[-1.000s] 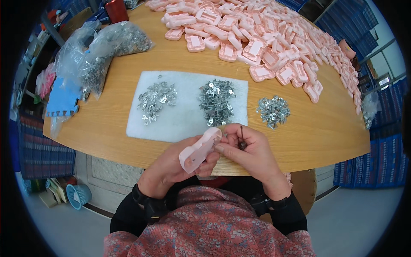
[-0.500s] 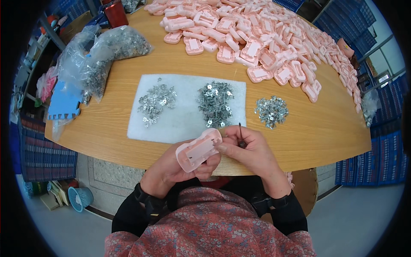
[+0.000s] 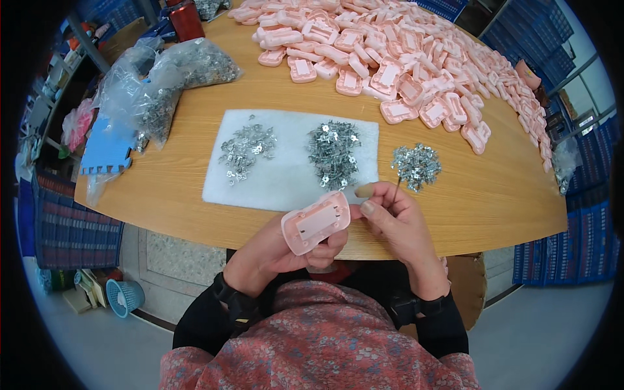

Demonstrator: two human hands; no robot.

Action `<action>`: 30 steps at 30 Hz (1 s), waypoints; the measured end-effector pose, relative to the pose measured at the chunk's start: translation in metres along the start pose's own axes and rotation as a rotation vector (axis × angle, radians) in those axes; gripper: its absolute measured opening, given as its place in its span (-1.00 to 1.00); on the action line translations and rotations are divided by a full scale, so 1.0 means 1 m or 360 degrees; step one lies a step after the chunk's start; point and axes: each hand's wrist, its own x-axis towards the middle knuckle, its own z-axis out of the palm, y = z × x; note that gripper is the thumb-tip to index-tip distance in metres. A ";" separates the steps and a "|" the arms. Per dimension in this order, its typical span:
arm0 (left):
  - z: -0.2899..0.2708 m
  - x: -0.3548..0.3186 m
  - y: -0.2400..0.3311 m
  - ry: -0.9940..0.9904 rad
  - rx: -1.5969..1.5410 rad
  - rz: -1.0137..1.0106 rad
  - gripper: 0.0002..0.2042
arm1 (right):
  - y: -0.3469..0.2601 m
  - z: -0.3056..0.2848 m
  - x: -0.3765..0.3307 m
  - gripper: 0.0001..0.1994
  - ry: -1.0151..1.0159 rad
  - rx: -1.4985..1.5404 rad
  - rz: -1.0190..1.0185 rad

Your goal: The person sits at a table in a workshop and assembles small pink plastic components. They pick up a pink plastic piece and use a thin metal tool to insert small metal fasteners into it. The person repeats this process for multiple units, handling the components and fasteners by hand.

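My left hand (image 3: pixel 270 250) is closed around a pink plastic shell (image 3: pixel 316 223), tilted with its hollow inner side up. Small dark slots or contacts show at both ends of the shell's inner rectangle. Just right of the shell, my right hand (image 3: pixel 400 224) is closed, thumb and forefinger close together. A thin dark rod-like tool (image 3: pixel 397 188) sticks up from between its fingers; its lower part is hidden. Whether a small piece is also pinched at the fingertips, I cannot tell. Beyond the hands, a white foam sheet (image 3: pixel 286 179) bears two heaps of small metal pieces, the right heap (image 3: pixel 333 155) denser than the left heap (image 3: pixel 246 153).
A third heap of metal clips (image 3: pixel 416 166) lies on the wooden table (image 3: pixel 481 201) right of the foam. Pink shells (image 3: pixel 416 84) pile up across the far right. At the left are clear bags of metal parts (image 3: pixel 195 65), a blue foam mat (image 3: pixel 107 149) and a red canister (image 3: pixel 186 23).
My right hand has drawn away to the right from the shell, and its fingers no longer touch it. The shell stays in my left hand. The whole view has shifted slightly.
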 end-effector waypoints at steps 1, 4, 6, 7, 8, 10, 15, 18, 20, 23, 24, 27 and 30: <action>0.000 0.002 0.000 -0.0039 -0.0009 -0.0005 -0.57 | -0.001 -0.003 -0.004 -0.73 0.0023 0.0010 -0.0001; 0.018 0.009 -0.001 0.0227 0.0110 0.0185 -0.58 | -0.003 -0.007 -0.017 -0.72 0.0110 -0.0058 -0.0118; 0.026 0.029 -0.009 0.0637 0.0578 0.0440 -0.62 | -0.011 -0.008 -0.028 -0.70 0.0131 0.0002 -0.0052; 0.031 0.036 -0.009 0.0842 0.0824 0.0585 -0.64 | -0.017 -0.009 -0.031 -0.70 0.0131 0.0034 -0.0033; 0.030 0.038 -0.011 0.0780 0.1120 0.0662 -0.66 | -0.018 -0.011 -0.035 -0.71 0.0123 0.0073 -0.0049; 0.035 0.051 -0.022 0.0698 0.1635 0.0693 -0.65 | -0.020 -0.014 -0.047 -0.72 0.0100 0.0145 -0.0091; 0.082 0.082 -0.024 0.0345 0.2424 0.0486 -0.59 | -0.012 -0.064 -0.096 -0.67 0.0421 0.0015 -0.0056; 0.089 0.104 0.015 0.0396 0.2786 0.0514 -0.61 | 0.010 -0.124 -0.151 -0.66 0.0556 -0.0129 0.0032; 0.087 0.128 0.052 0.0728 0.2946 0.0443 -0.62 | 0.029 -0.165 -0.193 -0.67 0.0648 -0.0266 0.0170; 0.064 0.160 0.096 0.0964 0.3310 0.0735 -0.61 | 0.078 -0.214 -0.246 -0.71 0.1067 -0.1479 0.0373; 0.051 0.176 0.108 0.0953 0.3430 0.0799 -0.60 | 0.097 -0.227 -0.260 -0.73 0.1243 -0.2062 0.0436; 0.032 0.213 0.113 0.0906 0.3760 0.1035 -0.55 | 0.152 -0.266 -0.287 -0.78 0.1525 -0.1391 0.0387; 0.032 0.240 0.105 0.1018 0.4001 0.0840 -0.52 | 0.137 -0.239 -0.264 -0.86 0.1514 -0.1057 0.0323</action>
